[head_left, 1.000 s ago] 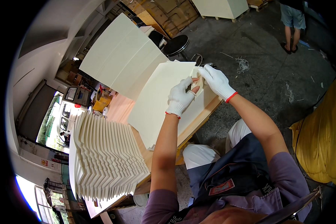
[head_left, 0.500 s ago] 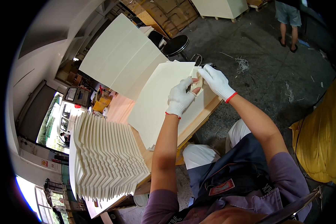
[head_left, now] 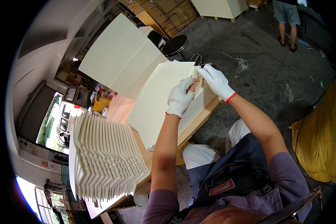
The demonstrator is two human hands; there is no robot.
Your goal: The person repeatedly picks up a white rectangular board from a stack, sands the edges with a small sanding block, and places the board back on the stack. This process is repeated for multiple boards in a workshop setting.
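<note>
The cream sheet (head_left: 160, 100) is touched at its edge by the left grip (head_left: 180, 98), nearly closed, and the right grip (head_left: 216, 81), curled; firm hold cannot be told

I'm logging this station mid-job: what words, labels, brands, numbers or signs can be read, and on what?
Wording is located here, not copied.
Dark chest strap: white letters, partly legible.
Dark strap at the lower edge: white letters, partly legible.
Red patch on the dark apron: too small to read.
Small wall sign: too small to read.
Top pale sheet: no lettering visible.
</note>
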